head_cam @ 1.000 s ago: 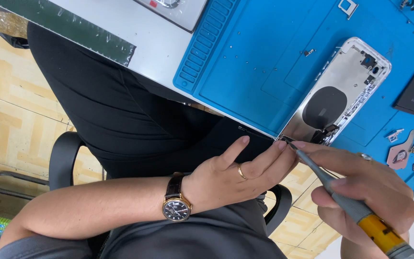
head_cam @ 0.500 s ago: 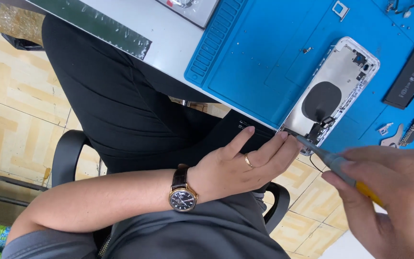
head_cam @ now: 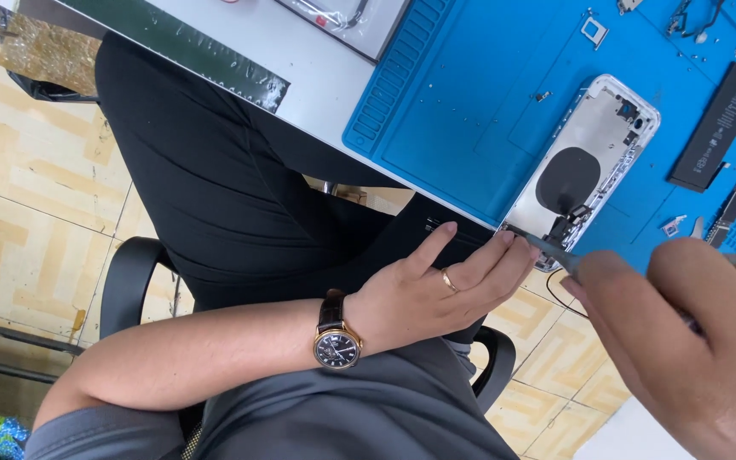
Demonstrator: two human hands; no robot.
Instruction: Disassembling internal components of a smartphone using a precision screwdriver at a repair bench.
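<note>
Opened phone housing (head_cam: 588, 166) lies on blue mat (head_cam: 470, 94) at desk (head_cam: 317, 68) edge, left hand (head_cam: 436, 294) fingers spread, steadying its corner, right hand (head_cam: 692, 341) closed round screwdriver (head_cam: 551, 250) (tip at bottom connectors); likely light, rigid, fragile inside, so hold by frame edges.

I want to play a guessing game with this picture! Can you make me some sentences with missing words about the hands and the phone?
1. The opened phone housing lies on a mat coloured ____.
2. The left hand wears a ring, and its wrist wears a ____.
3. The right hand holds a slim tool whose tip touches the housing's ____ end, the one nearest the table edge.
4. The black battery lies beside the housing, on the ____ mat.

Missing words: blue; watch; bottom; same
</note>
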